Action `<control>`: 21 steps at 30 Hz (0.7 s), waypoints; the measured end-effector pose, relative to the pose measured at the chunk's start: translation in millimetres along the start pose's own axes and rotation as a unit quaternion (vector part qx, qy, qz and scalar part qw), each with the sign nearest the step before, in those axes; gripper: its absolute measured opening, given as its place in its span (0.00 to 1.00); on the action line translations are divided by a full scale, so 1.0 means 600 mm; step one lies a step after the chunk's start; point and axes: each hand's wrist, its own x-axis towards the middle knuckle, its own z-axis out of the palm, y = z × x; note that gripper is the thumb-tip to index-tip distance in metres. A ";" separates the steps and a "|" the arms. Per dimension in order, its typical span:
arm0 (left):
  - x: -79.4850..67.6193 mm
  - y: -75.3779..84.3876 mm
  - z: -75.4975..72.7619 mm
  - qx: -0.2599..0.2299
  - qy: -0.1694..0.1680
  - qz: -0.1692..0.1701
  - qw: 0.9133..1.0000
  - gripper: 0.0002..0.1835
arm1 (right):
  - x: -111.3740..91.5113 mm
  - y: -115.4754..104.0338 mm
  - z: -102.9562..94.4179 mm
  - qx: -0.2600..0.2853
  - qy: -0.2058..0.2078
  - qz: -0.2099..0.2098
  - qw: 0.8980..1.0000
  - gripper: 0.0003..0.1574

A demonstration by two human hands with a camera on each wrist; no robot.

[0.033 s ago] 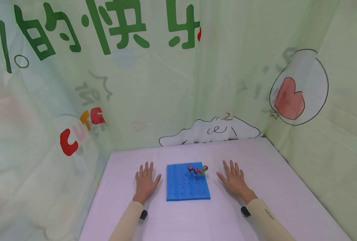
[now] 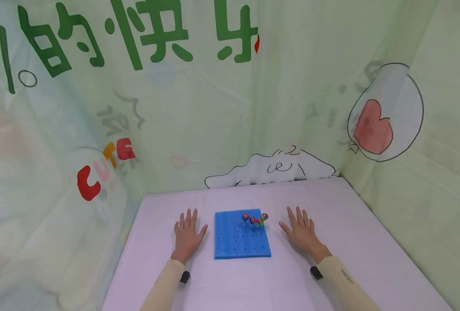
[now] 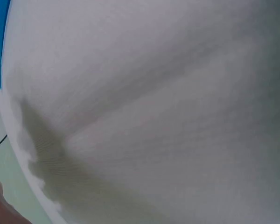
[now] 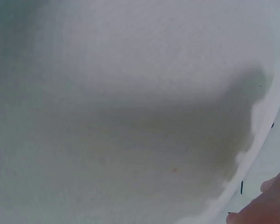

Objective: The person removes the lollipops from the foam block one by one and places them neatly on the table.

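Observation:
A square blue board [image 2: 237, 239] with rows of small holes lies on the table between both hands. Toward its far right corner stand several lollipops [image 2: 253, 220] with red patterned heads; green shows on the ones at the right. To the left of the board, my left hand [image 2: 187, 238] is spread palm down, thumb toward the board, holding nothing. My right hand [image 2: 304, 235] mirrors it on the right side, its fingers also spread. Only a bit of the left hand [image 3: 7, 212] appears in the left wrist view, and part of the right hand [image 4: 266, 203] in the right wrist view.
The table [image 2: 249, 285] has a pale pinkish cover. Behind it and at both sides hangs a light green printed curtain [image 2: 222, 112] with green characters and a balloon drawing. A dark wrist device [image 2: 316, 272] shows under each sleeve.

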 end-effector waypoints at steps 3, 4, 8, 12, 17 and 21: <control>-0.003 0.008 0.003 -0.012 0.007 0.005 1.000 0.42 | -0.004 -0.003 -0.002 0.003 0.007 -0.012 1.000 0.54; -0.006 0.014 0.003 -0.018 0.008 0.009 1.000 0.42 | -0.006 -0.005 -0.005 0.004 0.014 -0.022 1.000 0.53; -0.012 0.043 0.005 -0.030 -0.013 0.049 0.998 0.39 | -0.011 -0.021 -0.015 0.006 0.070 -0.091 0.993 0.46; -0.017 0.066 0.006 -0.031 -0.067 0.097 0.992 0.38 | -0.011 -0.050 -0.013 0.008 0.114 -0.168 0.979 0.41; -0.023 0.068 0.019 -0.002 -0.090 0.101 0.991 0.37 | -0.007 -0.087 -0.002 0.003 0.144 -0.225 0.964 0.34; -0.021 0.062 0.021 0.002 -0.089 0.088 0.992 0.37 | 0.001 -0.105 0.002 -0.006 0.184 -0.235 0.954 0.30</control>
